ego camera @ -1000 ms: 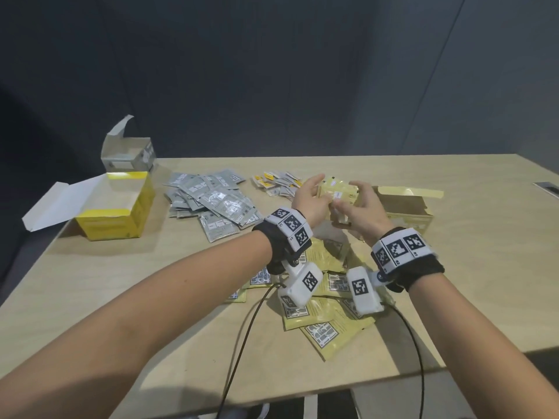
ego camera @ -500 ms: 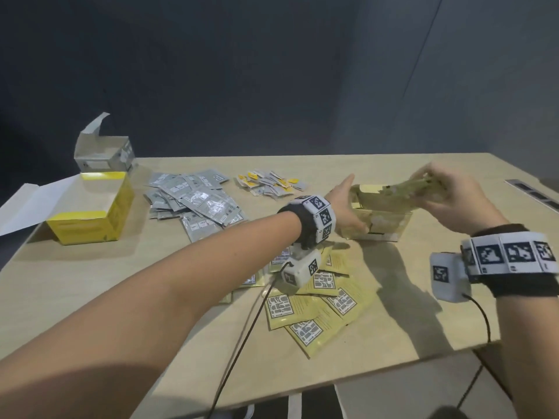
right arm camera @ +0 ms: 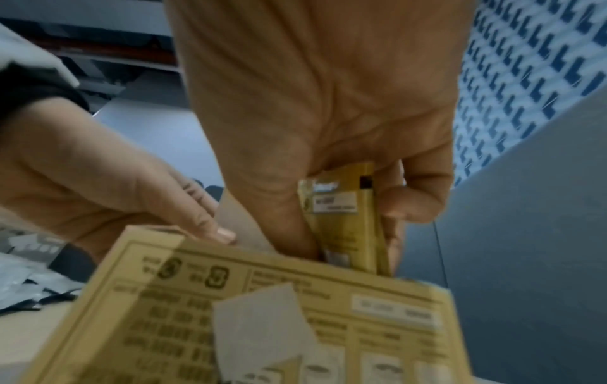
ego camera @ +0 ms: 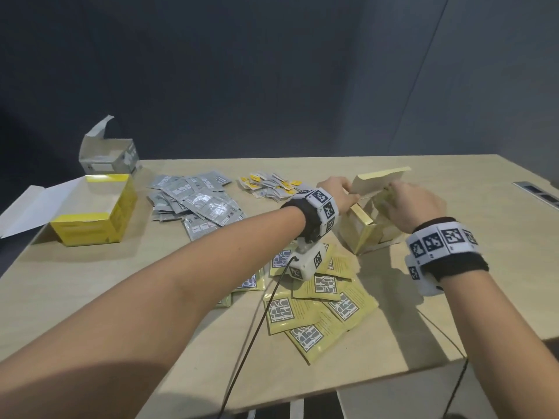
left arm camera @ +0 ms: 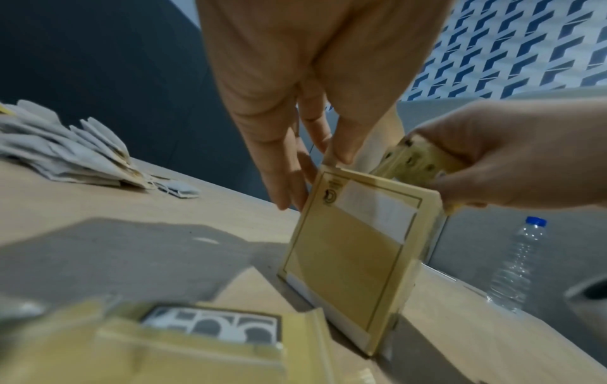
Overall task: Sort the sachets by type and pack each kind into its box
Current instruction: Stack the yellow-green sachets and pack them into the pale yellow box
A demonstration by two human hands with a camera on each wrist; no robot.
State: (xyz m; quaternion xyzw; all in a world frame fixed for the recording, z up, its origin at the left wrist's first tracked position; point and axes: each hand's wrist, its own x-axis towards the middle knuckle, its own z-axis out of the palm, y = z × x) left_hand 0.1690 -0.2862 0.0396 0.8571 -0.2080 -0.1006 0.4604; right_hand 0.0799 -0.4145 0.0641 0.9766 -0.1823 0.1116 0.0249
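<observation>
A pale yellow box [ego camera: 358, 234] stands upright on the table with its lid [ego camera: 378, 179] raised. My left hand [ego camera: 344, 190] pinches the box's top edge, thumb [left arm camera: 345, 145] in front and fingers behind. My right hand [ego camera: 393, 195] grips a stack of pale yellow sachets [right arm camera: 345, 220] and holds it at the box's open top; the stack's lower end is hidden behind the box wall [right arm camera: 262, 311]. More pale yellow sachets [ego camera: 317, 303] lie loose in front of the box.
Silver sachets [ego camera: 196, 204] and small yellow-and-white sachets [ego camera: 272, 184] lie in piles at mid-table. An open bright yellow box [ego camera: 93, 219] and an open grey box [ego camera: 109, 158] stand far left. A water bottle [left arm camera: 519, 265] stands beyond the table's right side.
The pale yellow box has gone from lying low to standing upright. My left hand moved up to its top edge. My right hand brought the sachet stack down to the opening.
</observation>
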